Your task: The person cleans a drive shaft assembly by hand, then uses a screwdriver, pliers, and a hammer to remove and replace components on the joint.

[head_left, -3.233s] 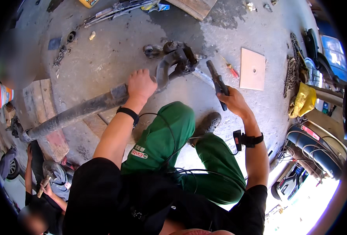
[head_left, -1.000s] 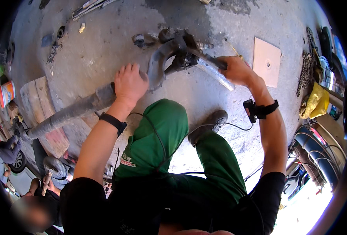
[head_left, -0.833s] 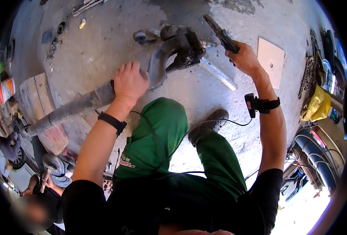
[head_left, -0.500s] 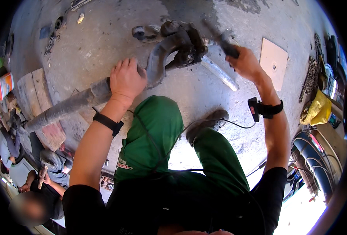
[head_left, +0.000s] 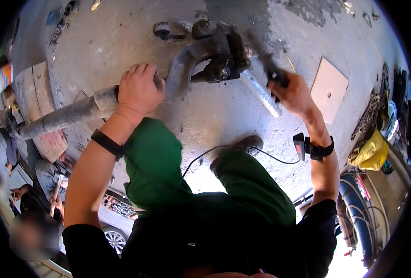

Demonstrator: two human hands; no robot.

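right hand (head_left: 292, 93) closed around a dark tool (head_left: 266, 60), left hand (head_left: 140, 89) curled over a long metal shaft (head_left: 66, 118)

the shaft and left hand lie left of the curved fork (head_left: 179, 69); the blurred tool is held just right of it, a silver bar (head_left: 262, 95) slants off its lower right, and a pale plate (head_left: 328, 83) lies farther right.

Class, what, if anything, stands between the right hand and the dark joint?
Nothing clearly blocks the right hand; a silvery bar slants from beside the joint to below that hand in the picture, height unclear.
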